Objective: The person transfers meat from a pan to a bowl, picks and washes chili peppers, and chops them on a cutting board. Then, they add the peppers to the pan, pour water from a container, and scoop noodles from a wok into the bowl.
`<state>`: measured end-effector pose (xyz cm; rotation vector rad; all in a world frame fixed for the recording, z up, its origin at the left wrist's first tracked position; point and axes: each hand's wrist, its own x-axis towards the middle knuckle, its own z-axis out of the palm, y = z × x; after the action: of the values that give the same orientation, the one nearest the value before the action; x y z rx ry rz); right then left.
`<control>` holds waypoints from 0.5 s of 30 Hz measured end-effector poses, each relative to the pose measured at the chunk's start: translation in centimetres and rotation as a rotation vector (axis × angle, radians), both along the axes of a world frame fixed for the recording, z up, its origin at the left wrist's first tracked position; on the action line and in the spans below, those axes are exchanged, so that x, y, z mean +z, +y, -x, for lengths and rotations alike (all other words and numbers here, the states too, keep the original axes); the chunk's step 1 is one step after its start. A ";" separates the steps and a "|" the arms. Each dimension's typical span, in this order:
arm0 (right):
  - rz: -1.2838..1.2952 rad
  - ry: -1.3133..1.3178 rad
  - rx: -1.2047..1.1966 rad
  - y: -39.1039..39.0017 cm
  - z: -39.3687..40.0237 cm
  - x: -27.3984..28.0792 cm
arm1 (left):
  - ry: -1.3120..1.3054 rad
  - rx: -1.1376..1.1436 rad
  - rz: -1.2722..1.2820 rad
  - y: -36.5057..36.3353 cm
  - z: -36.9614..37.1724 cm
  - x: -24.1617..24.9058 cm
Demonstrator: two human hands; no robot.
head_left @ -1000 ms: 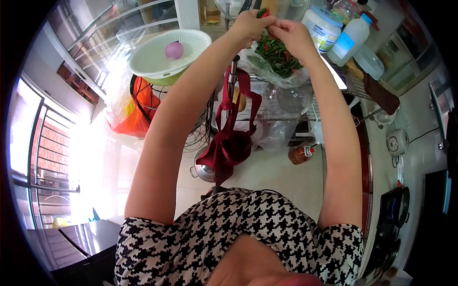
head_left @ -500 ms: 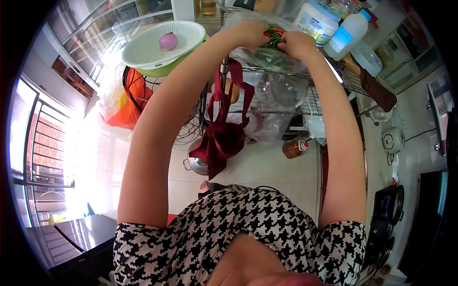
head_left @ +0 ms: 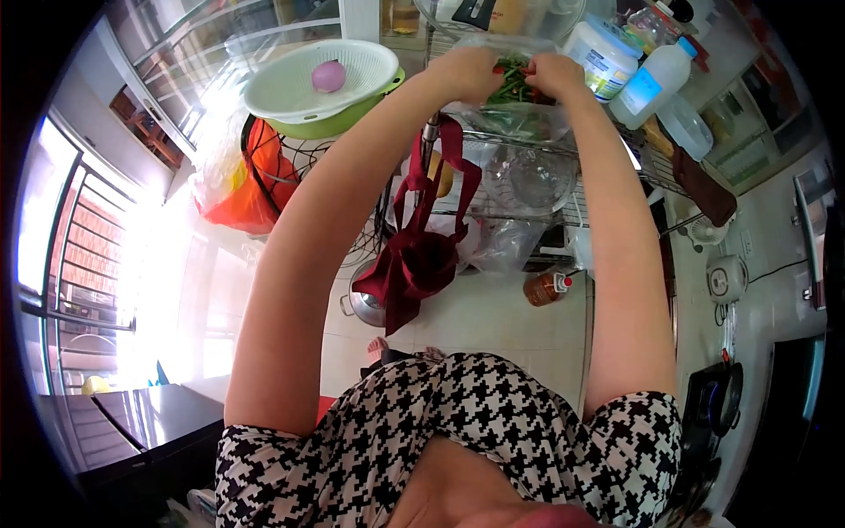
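A clear plastic bag (head_left: 534, 126) with green and red chili peppers (head_left: 512, 86) inside lies on the top shelf of a wire rack. My left hand (head_left: 473, 74) is closed on the left side of its opening. On the opposite side my right hand (head_left: 556, 76) has its fingers bent in, gripping the bag's edge close to the peppers. The fingertips of both hands are partly hidden. To the left of my arm, a purple onion (head_left: 328, 77) rests in a white strainer (head_left: 374, 66) stacked in a green basin (head_left: 339, 125).
A white tub with a blue lid (head_left: 601, 57) and a white bottle (head_left: 653, 84) stand right of my right hand. A dark red cloth (head_left: 414, 264) with straps hangs from the rack's front. On the floor are a bottle of brown liquid (head_left: 544, 289) and a lidded pot (head_left: 363, 295).
The bag's mouth is spread wider and more peppers show. My right hand has shifted slightly right relative to the peppers. The whole view has moved a little.
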<state>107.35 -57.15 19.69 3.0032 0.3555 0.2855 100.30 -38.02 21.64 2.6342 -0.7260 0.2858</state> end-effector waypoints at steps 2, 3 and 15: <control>0.014 0.055 0.008 -0.8 -0.6 0.7 | 0.021 0.015 -0.003 -0.3 0.0 0.7; 0.021 0.082 0.013 -1.2 -0.9 0.9 | 0.013 0.022 -0.005 -0.4 0.0 0.8; -0.061 0.210 0.031 -2.8 -1.1 1.9 | -0.015 0.049 0.097 -1.3 0.1 0.1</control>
<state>108.46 -59.94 21.64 3.0980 0.4195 -0.0182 100.22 -39.34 21.72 2.5630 -0.6369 0.3458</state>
